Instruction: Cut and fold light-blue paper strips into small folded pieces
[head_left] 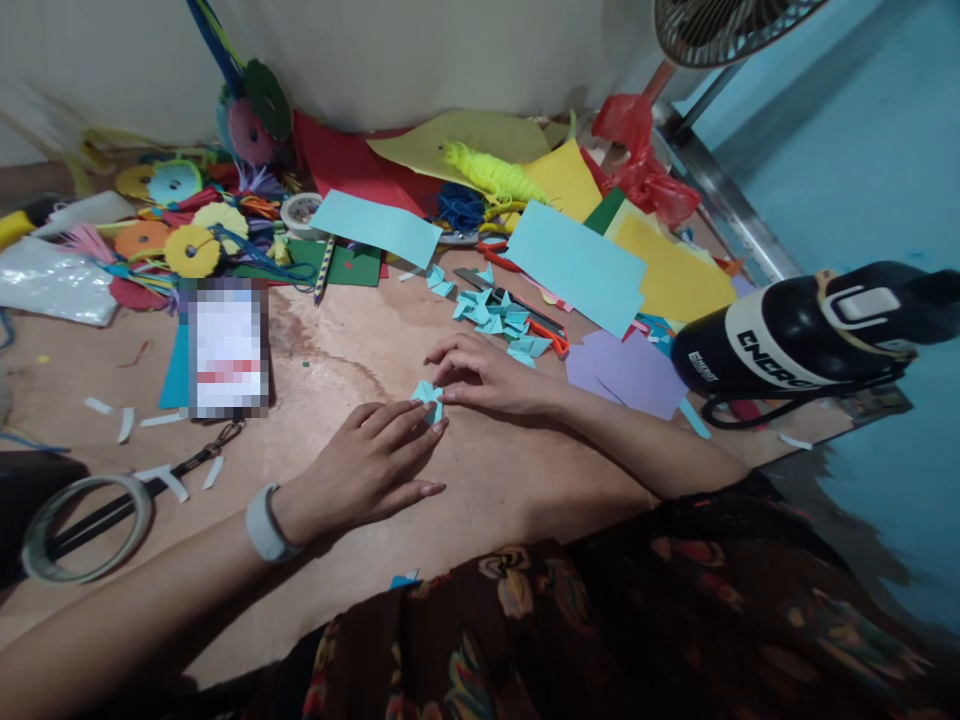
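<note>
A small folded light-blue paper piece [429,397] lies flat on the wooden table [480,475] between my hands. My left hand [375,455], with a pale band on its wrist, rests over the paper's near left side, fingers spread and fingertips on it. From the right, my right hand [480,375] touches the paper's right edge with its fingers curved and apart. Beyond my right hand is a pile of folded light-blue pieces [491,312], beside orange-handled scissors [551,335].
A black bottle [787,335] stands tilted in view at the right. Light-blue sheets [577,265] and purple paper [630,372] lie behind my right arm. At the left are a phone [227,350], a tape roll [88,528] and paper scraps. Coloured discs and yarn fill the back left.
</note>
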